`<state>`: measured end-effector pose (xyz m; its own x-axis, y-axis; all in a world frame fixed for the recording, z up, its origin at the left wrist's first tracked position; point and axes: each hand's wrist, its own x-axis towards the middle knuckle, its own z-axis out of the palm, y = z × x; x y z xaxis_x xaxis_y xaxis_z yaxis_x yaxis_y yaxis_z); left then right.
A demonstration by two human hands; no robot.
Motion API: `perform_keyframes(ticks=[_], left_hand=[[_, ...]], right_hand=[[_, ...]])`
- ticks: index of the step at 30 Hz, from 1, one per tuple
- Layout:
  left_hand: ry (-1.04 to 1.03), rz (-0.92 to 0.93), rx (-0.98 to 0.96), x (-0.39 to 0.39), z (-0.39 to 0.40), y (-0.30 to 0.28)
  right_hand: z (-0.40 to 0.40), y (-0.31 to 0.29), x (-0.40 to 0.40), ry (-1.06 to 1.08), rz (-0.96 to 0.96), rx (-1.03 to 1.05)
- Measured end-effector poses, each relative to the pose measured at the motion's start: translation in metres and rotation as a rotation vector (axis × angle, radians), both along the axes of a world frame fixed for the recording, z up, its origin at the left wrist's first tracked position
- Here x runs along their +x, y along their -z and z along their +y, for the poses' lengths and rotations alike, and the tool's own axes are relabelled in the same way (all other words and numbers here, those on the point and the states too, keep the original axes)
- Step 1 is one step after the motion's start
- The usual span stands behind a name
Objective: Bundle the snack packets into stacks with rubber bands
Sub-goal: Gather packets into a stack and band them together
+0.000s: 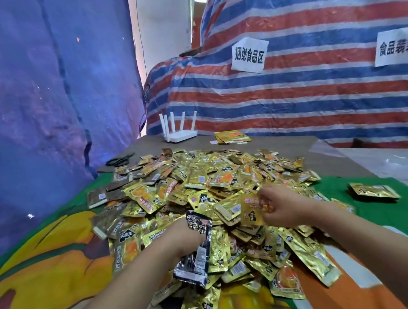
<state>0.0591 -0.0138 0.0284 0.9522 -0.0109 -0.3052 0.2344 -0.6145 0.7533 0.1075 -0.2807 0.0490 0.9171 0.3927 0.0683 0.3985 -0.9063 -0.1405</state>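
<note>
Table (298, 143) under printed cloth (46, 274) — packet heap (201, 185), router (180, 134), scissors (119, 161)

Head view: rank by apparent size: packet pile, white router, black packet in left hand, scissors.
1. packet pile
2. black packet, though it lies nearest the camera
3. white router
4. scissors
Router and scissors are far back, so that pair is unsure.

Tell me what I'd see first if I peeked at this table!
A big shiny heap of gold packets fills the middle of the table. Two hands dig into its near side: the left hand holds a black packet, and the right hand pinches a gold one. Behind hangs a striped tarp with two paper signs, and a white router stands at the table's far edge.
</note>
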Motion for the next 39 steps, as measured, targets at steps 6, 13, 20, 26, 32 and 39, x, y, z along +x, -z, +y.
perform_keyframes(ticks=[6,13,20,26,32,39], left_hand=[[-0.001,0.103,0.148,0.006,-0.022,-0.001],[-0.147,0.029,0.238,0.007,-0.043,0.011],[-0.264,-0.166,0.28,-0.001,-0.049,0.017],[-0.236,-0.243,0.336,-0.006,-0.041,0.011],[-0.258,-0.133,0.163,-0.006,-0.033,0.009],[-0.278,0.072,-0.215,-0.003,-0.039,-0.004]], right_hand=[[0.037,-0.017,0.02,-0.088,0.063,-0.133],[0.06,-0.006,0.045,-0.04,0.138,-0.265],[0.059,0.006,0.035,-0.112,-0.128,-0.319],[0.047,0.015,0.026,-0.062,-0.328,-0.367],[0.034,0.012,0.014,0.154,-0.062,0.182],[0.046,0.002,-0.018,0.452,0.461,0.834]])
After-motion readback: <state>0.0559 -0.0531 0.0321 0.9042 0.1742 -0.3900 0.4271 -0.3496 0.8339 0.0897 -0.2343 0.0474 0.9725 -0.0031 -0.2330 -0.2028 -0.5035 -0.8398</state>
